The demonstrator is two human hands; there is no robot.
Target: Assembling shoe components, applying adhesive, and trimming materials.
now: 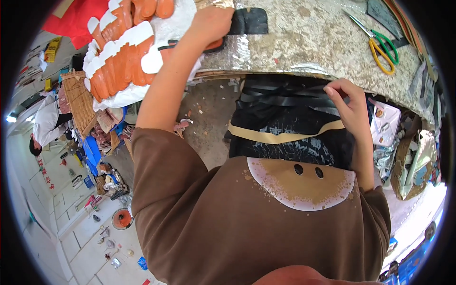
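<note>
Seen in the head view, a person in a brown T-shirt (266,223) sits at a mottled worktable (304,42), two bare hands well apart. The left hand (212,23) reaches to the table's far side, fingers curled down at the left end of a flat black piece (249,22) lying on the tabletop; whether they grip or merely press it cannot be told. A black-edged orange piece (214,46) shows partly beneath that wrist. The right hand (349,97) hovers by the table's near edge, thumb and fingers bent toward each other; whether their tips meet is unclear. Rows of orange pieces with white ends (116,71) lie left of the left forearm on white sheeting (178,28). Scissors with green and yellow handles (382,50) rest, blades parted, at right. A tan strap (270,137) crosses black material (280,111) over the lap.
</note>
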